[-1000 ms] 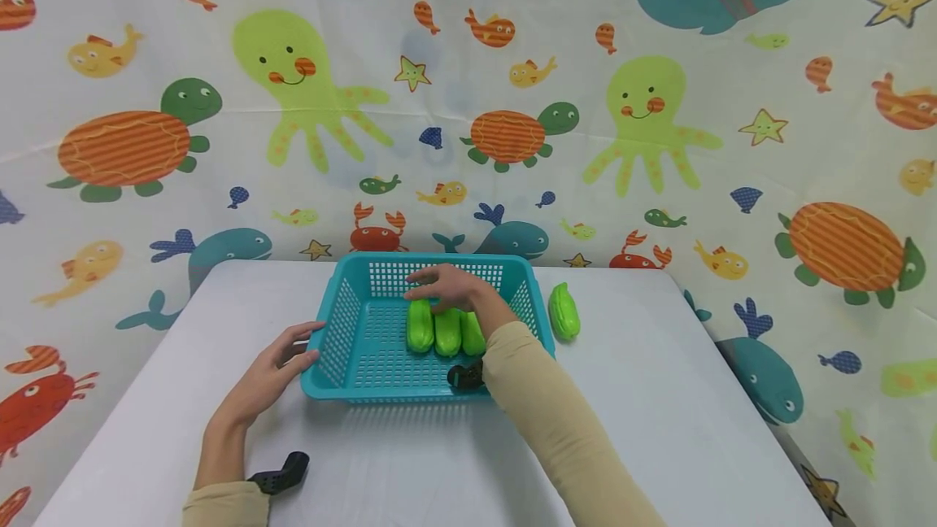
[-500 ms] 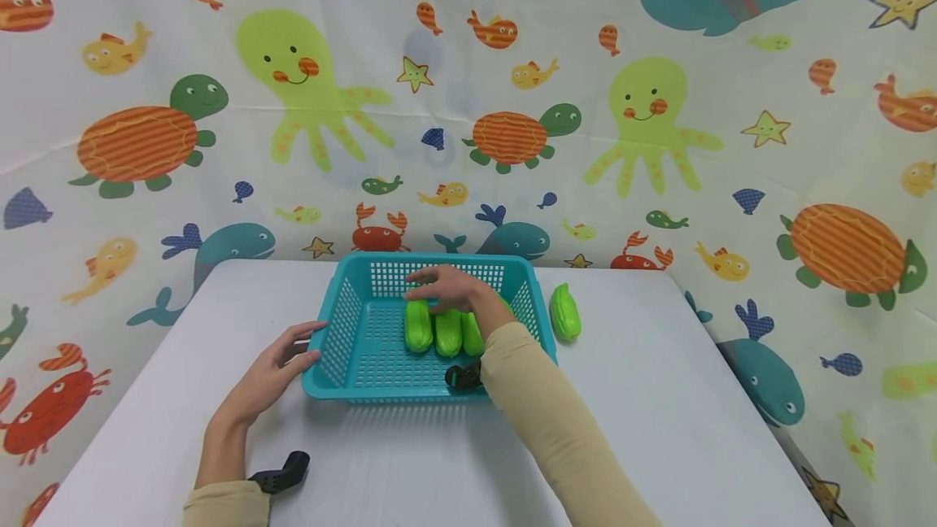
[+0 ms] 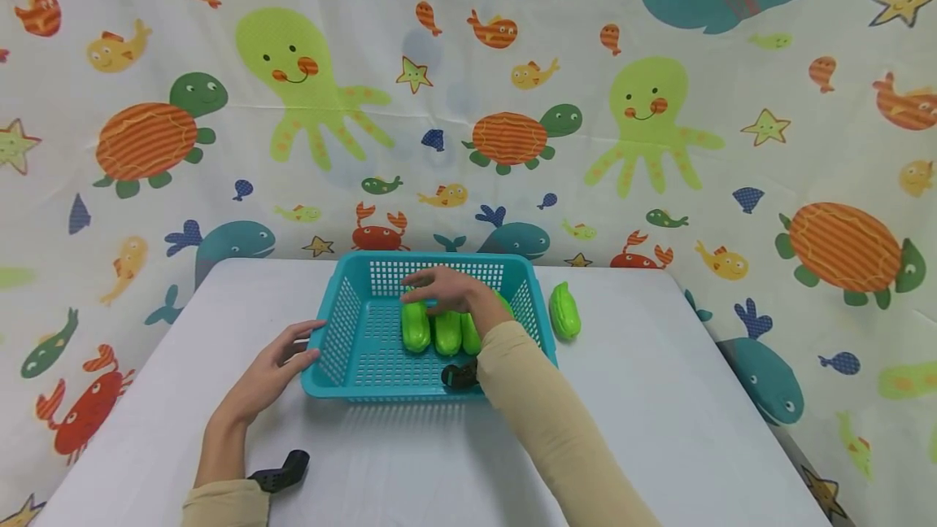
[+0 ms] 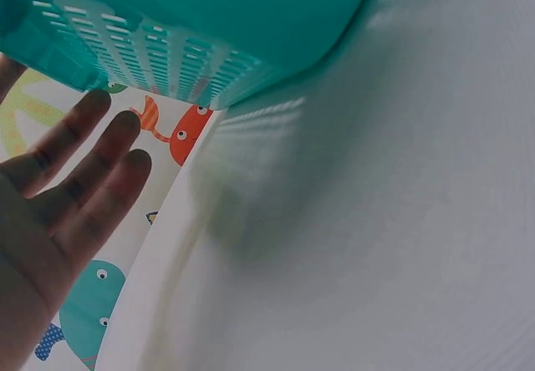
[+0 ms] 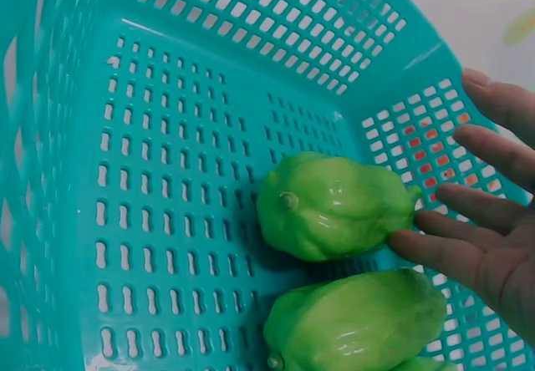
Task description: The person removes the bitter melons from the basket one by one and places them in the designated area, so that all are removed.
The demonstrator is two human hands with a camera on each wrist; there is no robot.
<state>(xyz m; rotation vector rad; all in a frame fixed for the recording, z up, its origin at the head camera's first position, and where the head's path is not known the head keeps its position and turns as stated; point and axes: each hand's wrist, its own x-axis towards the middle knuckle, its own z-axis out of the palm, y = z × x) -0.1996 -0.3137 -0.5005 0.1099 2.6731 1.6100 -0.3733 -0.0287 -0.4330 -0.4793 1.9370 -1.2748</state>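
A turquoise perforated basket [image 3: 376, 360] sits on the white table with several glossy green papaya-like fruits lying side by side in it. My right hand [image 3: 446, 289] reaches in over their far ends, fingers extended and spread. In the right wrist view, fingertips lie right at the narrow tip of the leftmost green fruit [image 5: 334, 208]. A neighbouring green fruit [image 5: 359, 321] lies close beside it. At the basket's left rim, my left hand [image 3: 267, 376] has relaxed fingers, the fingertips against or near the rim. The left wrist view shows three of its fingers [image 4: 92, 175] straight and apart from the basket wall.
One more green fruit [image 3: 564, 312] lies on the table just right of the basket. A sea-animal curtain [image 3: 446, 63] hangs behind the white table [image 3: 659, 397]. Black wrist devices [image 3: 281, 474] are worn on both arms.
The leftmost green fruit has shifted slightly left, away from its neighbour, along with my right hand. The left hand and basket have stayed in place.
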